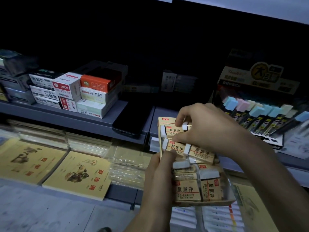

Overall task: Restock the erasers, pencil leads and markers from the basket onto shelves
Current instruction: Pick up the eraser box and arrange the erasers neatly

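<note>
Erasers mid-restock: I'm gripping the tan cardboard eraser tray (pixel 217 202) with my left hand (pixel 160 173) just in front of the grey metal shelf (pixel 83 118), right hand (pixel 205 129) fingers pinching one beige-sleeved white eraser (pixel 172 130) inside it; tray not shelved yet, leads and markers apparently left.

- Left hand (pixel 158 173) grips the open eraser box (pixel 200 203) at its left edge, thumb over the rim. The box is held tilted in front of the shelf (pixel 50 113).
- The box holds tan wrapped erasers (pixel 188 190) marked 2B-ERASER, lying at mixed angles.
- Right hand (pixel 205 129) reaches in from above, fingers and thumb pinching one top-row eraser (pixel 172 131).
- The shelf carries stacked small cartons (pixel 91 96), a dark phone (pixel 130 118), and a display of pastel-capped tubes (pixel 260 113) at right.
- Notebooks (pixel 76 173) lie on the level below.
</note>
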### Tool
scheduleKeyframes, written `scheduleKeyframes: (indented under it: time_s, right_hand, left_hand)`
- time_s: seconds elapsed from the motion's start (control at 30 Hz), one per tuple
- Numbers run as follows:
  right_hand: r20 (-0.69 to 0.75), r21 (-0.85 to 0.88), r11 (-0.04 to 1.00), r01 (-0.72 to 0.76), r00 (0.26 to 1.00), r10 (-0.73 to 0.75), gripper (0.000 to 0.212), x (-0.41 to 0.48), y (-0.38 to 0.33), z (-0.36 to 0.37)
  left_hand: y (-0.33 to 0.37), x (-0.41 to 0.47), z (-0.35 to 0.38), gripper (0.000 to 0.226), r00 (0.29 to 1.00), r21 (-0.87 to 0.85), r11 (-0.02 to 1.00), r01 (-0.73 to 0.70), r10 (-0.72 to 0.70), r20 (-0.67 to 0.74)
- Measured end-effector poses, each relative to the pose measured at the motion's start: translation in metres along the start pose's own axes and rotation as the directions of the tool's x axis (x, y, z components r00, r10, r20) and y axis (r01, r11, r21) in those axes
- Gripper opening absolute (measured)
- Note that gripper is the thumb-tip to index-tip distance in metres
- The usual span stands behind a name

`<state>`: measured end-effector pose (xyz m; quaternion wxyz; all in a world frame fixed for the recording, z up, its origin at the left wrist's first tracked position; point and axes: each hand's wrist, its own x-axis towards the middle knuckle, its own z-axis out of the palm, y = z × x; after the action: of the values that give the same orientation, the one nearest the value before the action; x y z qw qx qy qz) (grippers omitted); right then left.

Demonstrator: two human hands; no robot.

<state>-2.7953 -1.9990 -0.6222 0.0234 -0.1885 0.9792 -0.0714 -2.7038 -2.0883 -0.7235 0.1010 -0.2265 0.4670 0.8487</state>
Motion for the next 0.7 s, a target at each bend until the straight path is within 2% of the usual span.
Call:
scheduleKeyframes:
  time_s: [0.07,0.2,0.3,0.4,0.53,0.7]
  right_hand:
    - [-0.016,-0.013,1.0,0.012,1.0,-0.012,0.039,0.001,0.002,0.001]
    - [-0.059,0.05,0.998,0.039,0.998,-0.036,0.019,0.003,0.01,-0.003]
    - [-0.11,0.07,0.997,0.039,0.993,-0.031,0.02,0.004,0.014,-0.006]
    - [-0.067,0.071,0.997,0.033,0.997,-0.029,0.018,0.001,0.016,-0.007]
    - [-0.105,0.02,1.0,0.015,0.994,-0.012,0.021,-0.003,0.018,-0.012]
    - [-0.004,0.262,0.961,-0.092,0.995,0.097,0.023,-0.004,0.017,-0.01]
  left_hand:
    - [0.001,-0.001,0.001,0.057,1.0,-0.033,0.999,0.007,-0.007,0.007]
    - [0.0,-0.001,0.002,0.05,1.0,-0.041,0.999,-0.003,0.004,0.02]
    - [-0.003,-0.001,0.003,0.05,1.0,-0.024,0.999,-0.026,0.025,-0.009]
    - [-0.004,-0.001,0.003,0.047,0.999,-0.021,0.999,-0.028,0.027,-0.018]
    - [-0.003,-0.001,0.002,0.058,0.999,0.008,0.999,-0.039,0.039,-0.008]
    - [-0.004,0.001,0.002,0.065,1.0,-0.004,1.0,-0.028,0.028,-0.003]
